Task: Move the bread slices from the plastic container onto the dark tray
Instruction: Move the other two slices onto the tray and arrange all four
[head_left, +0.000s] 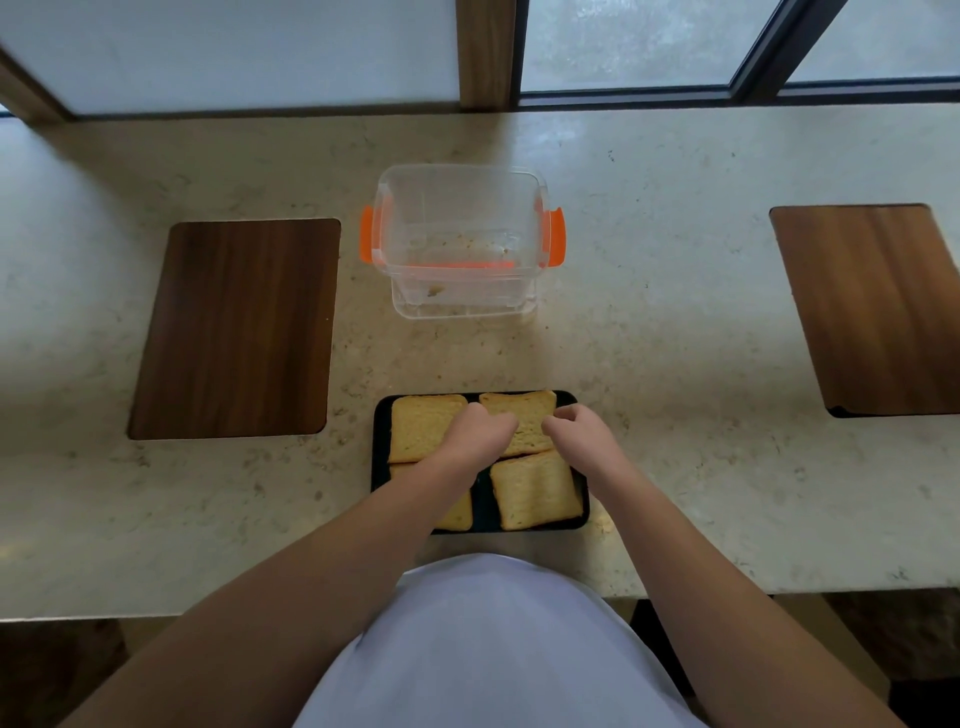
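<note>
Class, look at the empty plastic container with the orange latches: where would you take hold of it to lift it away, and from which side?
Grip the plastic container by its two short sides, just under the rim beside the orange latches, coming from above with one hand each side. It stands upright and open, with bare counter around it, so both sides look free.

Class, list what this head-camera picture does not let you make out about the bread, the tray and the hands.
1. Near-left bread slice: mostly hidden by the left forearm.
2. Left hand and right hand: fingers curl under, so any grip on the far-right slice is unclear.
3. Tray: middle covered by bread and arms.
4. Container: bits inside too small to identify.
</note>
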